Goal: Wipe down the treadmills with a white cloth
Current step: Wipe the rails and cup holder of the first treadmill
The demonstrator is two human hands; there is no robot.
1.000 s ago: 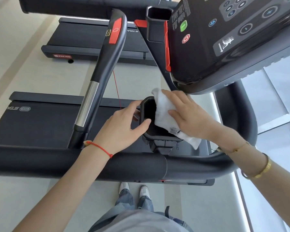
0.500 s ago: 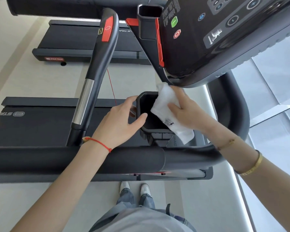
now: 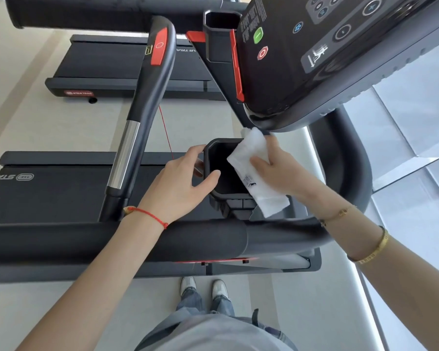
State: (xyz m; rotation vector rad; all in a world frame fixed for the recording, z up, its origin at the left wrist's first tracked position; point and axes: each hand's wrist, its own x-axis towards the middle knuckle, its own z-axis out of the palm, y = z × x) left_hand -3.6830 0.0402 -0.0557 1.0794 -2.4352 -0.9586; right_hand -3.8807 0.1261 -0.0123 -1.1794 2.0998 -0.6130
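Head-camera view, looking down: a person stands at a black treadmill console and works a folded white cloth with a small printed label against the right rim of a square black plastic cup holder that hangs below the console. The right hand pinches the cloth, thumb on top and fingers curled behind it, while the left hand steadies the holder, thumb hooked over the near rim and fingers wrapped around its outer left wall.

The cloth looks light, soft and limp: its free lower corner droops past the holder's edge, so it probably needs bunching in the palm to carry any pressure into corners. It should slide easily over smooth plastic. The holder appears stiff, and the bracing hand suggests it may flex or shift on its mount when pushed, though the mount is partly hidden.

By count: one cloth, two hands, two cup holders (the second, black and square, sits higher beside the console), two treadmill decks visible on the pale floor, one curved black handrail with a chrome section and red panel, one padded black front bar. A red string bracelet circles the left wrist; two gold bracelets the right.
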